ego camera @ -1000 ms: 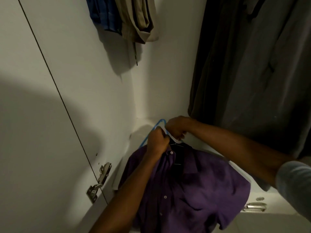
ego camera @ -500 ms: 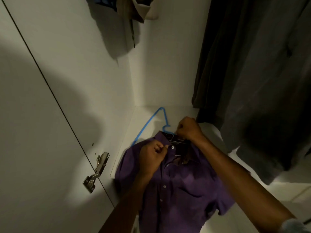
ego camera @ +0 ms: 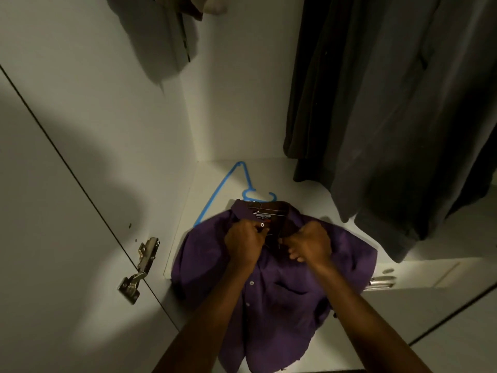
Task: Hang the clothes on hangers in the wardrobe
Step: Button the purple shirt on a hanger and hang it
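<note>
Purple shirt point(ego camera: 282, 286) lies on the shelf point(ego camera: 295, 184); both hands, left hand point(ego camera: 243, 244) and right hand point(ego camera: 309, 244), grip its placket.

matt purple cloth shirt point(ego camera: 271, 286) is lying on the smooth white wardrobe shelf point(ego camera: 295, 189), thin blue plastic hanger point(ego camera: 223, 189) beside it, shiny metal hinge point(ego camera: 139, 267) gleaming.

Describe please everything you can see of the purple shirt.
The purple shirt is a short-sleeved button-up of thin woven-looking cloth, with small pale buttons, a chest pocket and a collar label. It lies front up on the white wardrobe shelf, its lower part hanging over the edge. A metal hanger shows inside the collar. The left hand and right hand grip the front edges below the collar. A blue hanger lies partly under it.
</note>
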`<move>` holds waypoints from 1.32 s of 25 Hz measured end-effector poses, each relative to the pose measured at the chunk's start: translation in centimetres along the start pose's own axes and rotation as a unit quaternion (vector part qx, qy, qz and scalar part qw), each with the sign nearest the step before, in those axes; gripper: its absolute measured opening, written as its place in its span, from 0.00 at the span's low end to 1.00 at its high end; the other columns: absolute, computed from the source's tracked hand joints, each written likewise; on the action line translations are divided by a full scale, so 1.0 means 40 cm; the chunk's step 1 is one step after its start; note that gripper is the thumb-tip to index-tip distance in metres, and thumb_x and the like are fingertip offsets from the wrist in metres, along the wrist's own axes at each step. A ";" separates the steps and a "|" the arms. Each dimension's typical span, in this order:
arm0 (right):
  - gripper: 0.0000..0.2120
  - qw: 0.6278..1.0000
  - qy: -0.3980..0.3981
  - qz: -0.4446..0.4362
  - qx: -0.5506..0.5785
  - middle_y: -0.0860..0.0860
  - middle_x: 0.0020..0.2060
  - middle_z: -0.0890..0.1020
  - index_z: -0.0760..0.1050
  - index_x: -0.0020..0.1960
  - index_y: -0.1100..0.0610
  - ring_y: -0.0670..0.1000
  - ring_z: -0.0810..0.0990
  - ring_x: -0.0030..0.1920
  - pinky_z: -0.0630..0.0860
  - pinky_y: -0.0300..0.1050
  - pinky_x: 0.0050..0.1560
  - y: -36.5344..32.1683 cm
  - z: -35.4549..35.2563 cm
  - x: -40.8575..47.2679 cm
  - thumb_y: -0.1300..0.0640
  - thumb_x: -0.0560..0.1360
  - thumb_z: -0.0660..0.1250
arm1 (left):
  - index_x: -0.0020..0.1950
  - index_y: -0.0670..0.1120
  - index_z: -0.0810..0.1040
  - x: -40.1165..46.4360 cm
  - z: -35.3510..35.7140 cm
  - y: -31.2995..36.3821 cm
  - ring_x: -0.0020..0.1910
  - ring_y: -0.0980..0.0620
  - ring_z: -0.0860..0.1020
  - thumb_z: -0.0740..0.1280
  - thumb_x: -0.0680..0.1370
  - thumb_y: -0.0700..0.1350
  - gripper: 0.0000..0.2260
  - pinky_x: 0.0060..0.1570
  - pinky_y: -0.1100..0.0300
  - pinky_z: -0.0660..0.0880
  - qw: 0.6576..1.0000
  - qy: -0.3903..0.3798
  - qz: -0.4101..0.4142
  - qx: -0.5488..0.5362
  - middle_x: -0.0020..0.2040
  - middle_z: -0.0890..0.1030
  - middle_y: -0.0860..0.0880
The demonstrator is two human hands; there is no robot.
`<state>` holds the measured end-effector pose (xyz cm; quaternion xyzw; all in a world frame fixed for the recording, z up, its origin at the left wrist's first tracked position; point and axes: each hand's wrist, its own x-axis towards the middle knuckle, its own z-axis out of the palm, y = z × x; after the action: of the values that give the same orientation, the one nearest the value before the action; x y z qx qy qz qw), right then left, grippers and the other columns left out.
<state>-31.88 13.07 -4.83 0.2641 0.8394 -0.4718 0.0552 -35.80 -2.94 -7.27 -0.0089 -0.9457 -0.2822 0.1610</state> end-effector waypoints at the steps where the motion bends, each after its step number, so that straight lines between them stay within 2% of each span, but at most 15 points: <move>1: 0.16 0.999 0.037 -0.007 0.019 0.54 0.28 0.84 0.83 0.34 0.60 0.54 0.86 0.29 0.85 0.52 0.34 0.001 0.016 -0.009 0.47 0.64 0.81 | 0.51 0.56 0.87 -0.002 0.002 0.008 0.47 0.48 0.85 0.75 0.74 0.58 0.10 0.40 0.56 0.78 1.000 -0.010 -0.012 0.004 0.46 0.87 0.51; 4: 0.21 0.986 0.144 -0.035 -0.073 0.55 0.43 0.86 0.83 0.47 0.57 0.59 0.87 0.44 0.84 0.51 0.42 -0.007 0.053 -0.044 0.43 0.62 0.80 | 0.48 0.54 0.88 0.011 -0.002 0.032 0.48 0.47 0.85 0.76 0.73 0.54 0.07 0.44 0.54 0.80 0.994 -0.036 -0.080 -0.061 0.46 0.87 0.50; 6: 0.25 0.981 0.168 -0.040 -0.093 0.56 0.52 0.84 0.80 0.57 0.59 0.60 0.85 0.51 0.82 0.50 0.47 -0.022 0.063 -0.057 0.47 0.67 0.80 | 0.42 0.53 0.88 0.022 -0.007 0.041 0.44 0.47 0.85 0.77 0.71 0.50 0.03 0.43 0.53 0.82 0.977 -0.042 -0.140 -0.154 0.41 0.87 0.51; 8: 0.30 0.984 0.165 -0.029 -0.057 0.57 0.53 0.84 0.74 0.63 0.63 0.61 0.85 0.52 0.81 0.50 0.48 -0.035 0.063 -0.055 0.51 0.67 0.79 | 0.40 0.52 0.88 0.023 -0.013 0.042 0.41 0.47 0.85 0.78 0.69 0.49 0.02 0.40 0.55 0.82 0.966 -0.029 -0.165 -0.199 0.38 0.87 0.51; 12: 0.25 0.993 0.113 0.023 -0.010 0.55 0.43 0.87 0.82 0.51 0.59 0.57 0.87 0.41 0.86 0.53 0.41 -0.043 0.050 -0.017 0.49 0.57 0.75 | 0.38 0.51 0.88 0.009 0.005 0.009 0.34 0.52 0.85 0.79 0.67 0.48 0.03 0.39 0.51 0.83 0.948 -0.058 -0.134 -0.283 0.33 0.85 0.53; 14: 0.20 0.994 0.102 0.022 -0.040 0.53 0.45 0.86 0.82 0.50 0.57 0.58 0.87 0.45 0.84 0.49 0.42 -0.062 0.031 -0.016 0.51 0.61 0.77 | 0.37 0.48 0.87 0.007 0.001 0.002 0.33 0.50 0.86 0.78 0.67 0.44 0.02 0.40 0.45 0.84 0.927 -0.071 -0.140 -0.340 0.33 0.86 0.51; 16: 0.20 0.992 0.113 0.008 -0.055 0.54 0.51 0.86 0.81 0.57 0.57 0.59 0.86 0.50 0.83 0.52 0.49 -0.083 0.021 -0.020 0.53 0.66 0.76 | 0.35 0.47 0.86 0.007 -0.010 0.005 0.32 0.47 0.85 0.77 0.68 0.37 0.06 0.40 0.42 0.84 0.911 -0.060 -0.151 -0.379 0.33 0.86 0.48; 18: 0.18 0.990 0.134 0.007 -0.046 0.57 0.58 0.84 0.79 0.62 0.56 0.61 0.84 0.56 0.82 0.54 0.55 -0.086 0.025 -0.023 0.54 0.73 0.71 | 0.35 0.45 0.85 0.001 -0.016 0.006 0.31 0.46 0.85 0.77 0.69 0.32 0.08 0.40 0.44 0.84 0.897 -0.054 -0.145 -0.413 0.34 0.86 0.46; 20: 0.15 0.987 0.156 0.004 -0.028 0.58 0.58 0.83 0.79 0.61 0.58 0.62 0.83 0.57 0.82 0.54 0.54 -0.078 0.038 -0.026 0.56 0.76 0.68 | 0.37 0.43 0.85 -0.005 -0.023 0.005 0.32 0.46 0.84 0.78 0.69 0.33 0.07 0.38 0.49 0.83 0.886 -0.052 -0.130 -0.443 0.35 0.86 0.45; 22: 0.09 0.987 0.159 -0.004 0.024 0.59 0.51 0.85 0.81 0.54 0.58 0.61 0.86 0.48 0.84 0.55 0.48 -0.063 0.047 -0.018 0.56 0.76 0.67 | 0.39 0.41 0.86 -0.009 -0.027 -0.001 0.33 0.47 0.85 0.79 0.70 0.35 0.04 0.34 0.54 0.81 0.876 -0.043 -0.125 -0.464 0.36 0.86 0.45; 24: 0.03 0.983 0.131 -0.007 0.131 0.60 0.45 0.86 0.80 0.44 0.58 0.58 0.85 0.35 0.85 0.55 0.37 -0.055 0.049 -0.014 0.62 0.77 0.69 | 0.41 0.41 0.85 -0.010 -0.032 -0.001 0.33 0.49 0.85 0.79 0.71 0.37 0.03 0.28 0.61 0.76 0.871 -0.036 -0.135 -0.472 0.36 0.87 0.46; 26: 0.10 0.962 0.139 0.002 0.233 0.64 0.40 0.86 0.77 0.37 0.58 0.56 0.81 0.28 0.83 0.53 0.32 -0.044 0.054 -0.023 0.69 0.72 0.75 | 0.41 0.42 0.85 -0.009 -0.033 0.001 0.34 0.50 0.85 0.77 0.72 0.36 0.03 0.26 0.64 0.73 0.863 -0.044 -0.144 -0.482 0.37 0.87 0.47; 29: 0.15 0.906 0.185 0.023 0.380 0.62 0.35 0.85 0.76 0.37 0.61 0.57 0.83 0.30 0.83 0.55 0.34 -0.027 0.053 -0.035 0.71 0.62 0.81 | 0.42 0.42 0.84 -0.011 -0.035 -0.006 0.33 0.50 0.84 0.77 0.73 0.36 0.03 0.27 0.64 0.73 0.859 -0.050 -0.136 -0.491 0.38 0.87 0.46; 31: 0.13 0.848 0.120 0.052 0.513 0.64 0.39 0.86 0.78 0.42 0.66 0.56 0.84 0.33 0.82 0.46 0.33 -0.029 0.059 -0.041 0.75 0.63 0.79 | 0.43 0.41 0.84 -0.009 -0.041 -0.013 0.32 0.51 0.83 0.77 0.72 0.36 0.03 0.27 0.64 0.73 0.857 -0.050 -0.136 -0.495 0.38 0.87 0.45; 33: 0.14 0.806 0.078 0.074 0.581 0.62 0.39 0.86 0.79 0.48 0.70 0.54 0.85 0.34 0.82 0.42 0.32 -0.040 0.082 -0.035 0.77 0.65 0.77 | 0.44 0.39 0.85 -0.005 -0.042 -0.018 0.31 0.53 0.82 0.77 0.72 0.36 0.03 0.27 0.64 0.73 0.856 -0.061 -0.135 -0.495 0.39 0.87 0.45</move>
<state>-31.99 9.17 -4.93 0.3442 0.3873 -0.8438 -0.1396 -35.20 -4.44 -6.38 0.0226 -0.6809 -0.7311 0.0374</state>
